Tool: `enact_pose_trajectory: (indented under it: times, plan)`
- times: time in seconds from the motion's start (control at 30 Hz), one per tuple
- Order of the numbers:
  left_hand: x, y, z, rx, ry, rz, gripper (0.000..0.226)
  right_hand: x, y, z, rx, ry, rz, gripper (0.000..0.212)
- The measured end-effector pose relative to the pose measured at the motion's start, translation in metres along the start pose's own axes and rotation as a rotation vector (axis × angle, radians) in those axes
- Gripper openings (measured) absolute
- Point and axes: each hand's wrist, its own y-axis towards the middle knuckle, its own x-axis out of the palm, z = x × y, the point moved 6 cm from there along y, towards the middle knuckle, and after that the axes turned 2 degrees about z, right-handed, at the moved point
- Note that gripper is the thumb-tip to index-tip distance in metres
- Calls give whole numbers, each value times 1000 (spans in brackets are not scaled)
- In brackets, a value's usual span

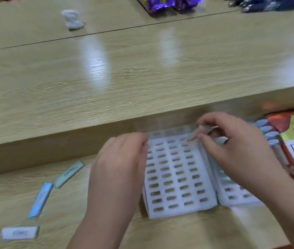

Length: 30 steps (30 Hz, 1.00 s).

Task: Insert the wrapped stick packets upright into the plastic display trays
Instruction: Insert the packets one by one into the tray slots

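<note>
Nearly every slot of the white tray [176, 174] looks empty, so the filling seems barely begun. Over its far right corner the right hand [232, 150] pinches what looks like a pale packet [203, 129]. The left hand [121, 159] curls against its far left edge; I cannot tell whether it grips. Left of the tray, three loose packets [40, 200] lie flat on the table [8, 194], and a second tray [236, 193] touches its right side.

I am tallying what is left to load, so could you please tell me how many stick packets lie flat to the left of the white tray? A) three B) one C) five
A: a greenish packet, a blue packet and a white packet lie flat left of the white tray.
</note>
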Motion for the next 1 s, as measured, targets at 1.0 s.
enact_pose_trajectory:
  times: [1.0]
  plan:
    - [45,-3,-26,44,-85,25,4,14,16,15,-275,-163,45,5]
